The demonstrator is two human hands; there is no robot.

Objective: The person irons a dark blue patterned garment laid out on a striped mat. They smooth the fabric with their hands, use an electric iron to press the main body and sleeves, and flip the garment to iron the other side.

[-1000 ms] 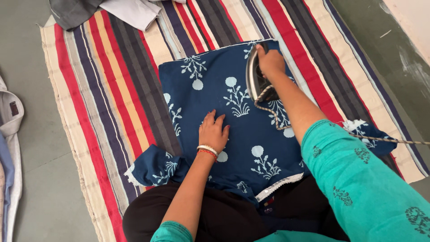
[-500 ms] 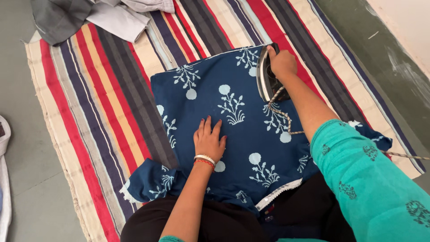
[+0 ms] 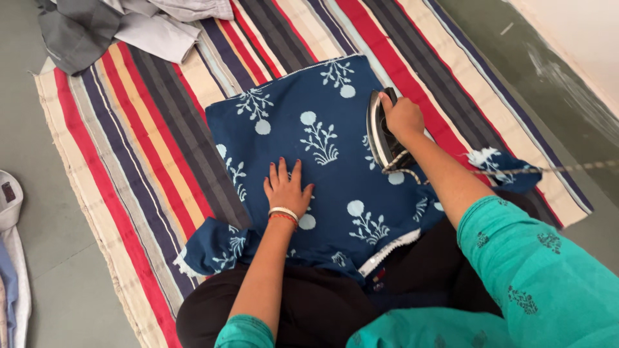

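Lap: at the bottom of the frame the person's black-clothed legs lie under the near edge of the blue garment (image 3: 335, 148), where a white trim shows.
Left hand: the left hand (image 3: 285, 190) lies flat on the cloth in the lower middle, fingers spread wide, holding nothing, only pressing the fabric down.
Right hand: the right hand (image 3: 402, 118) is closed around the handle of the iron (image 3: 379, 132), right of centre.
Iron: its soleplate rests on the right part of the garment, near the edge; the braided cord (image 3: 516, 171) runs off to the right border.
Garment: dark blue with white flower print, spread on the striped mat (image 3: 148, 148) in the middle of the frame.
Progress: the wide middle part looks flat and smooth, so I judge it mostly pressed; the sleeve at lower left (image 3: 216, 248) is crumpled and seems not yet done.
Far: a heap of grey clothes (image 3: 122, 26) lies at the upper left.
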